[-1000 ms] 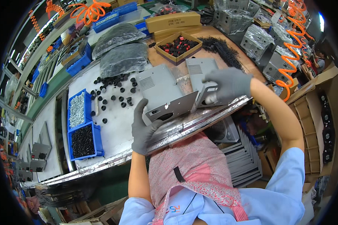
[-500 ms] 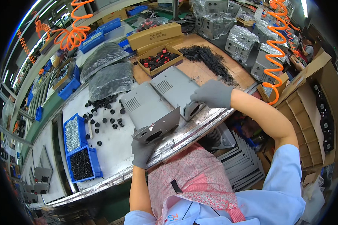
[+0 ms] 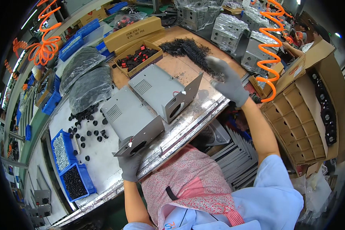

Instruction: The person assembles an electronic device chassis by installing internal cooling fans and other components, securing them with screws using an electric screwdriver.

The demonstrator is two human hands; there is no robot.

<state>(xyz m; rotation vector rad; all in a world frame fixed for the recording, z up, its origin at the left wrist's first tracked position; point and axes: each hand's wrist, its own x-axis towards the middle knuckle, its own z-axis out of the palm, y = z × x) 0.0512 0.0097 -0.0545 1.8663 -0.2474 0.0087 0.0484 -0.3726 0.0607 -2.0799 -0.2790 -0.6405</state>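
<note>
Two bent grey sheet-metal panels lie side by side on the bench, each with vent slots and an upright flange with a round hole on its near side. At the near edge of the left panel (image 3: 128,115), my grey-gloved left hand (image 3: 130,166) grips the lower part of the flange; its fingertips are partly hidden there. My gloved right hand (image 3: 230,85) is in the air to the right of the right panel (image 3: 157,89), fingers spread and empty. Just beyond that hand lies a heap of black wire-like parts (image 3: 197,55). A short red wire shows at each flange.
Blue bins hold silvery fasteners (image 3: 60,151) and black fasteners (image 3: 74,183) at left, near loose black caps (image 3: 89,133). A cardboard tray (image 3: 157,57) of red-and-black parts stands behind the panels. An orange coiled hose (image 3: 270,57) hangs at right, beside a divided carton (image 3: 295,119).
My right hand has come off the right panel's flange and moved right, opening. That flange now shows in full. The whole view has shifted; my left hand stays at the left panel.
</note>
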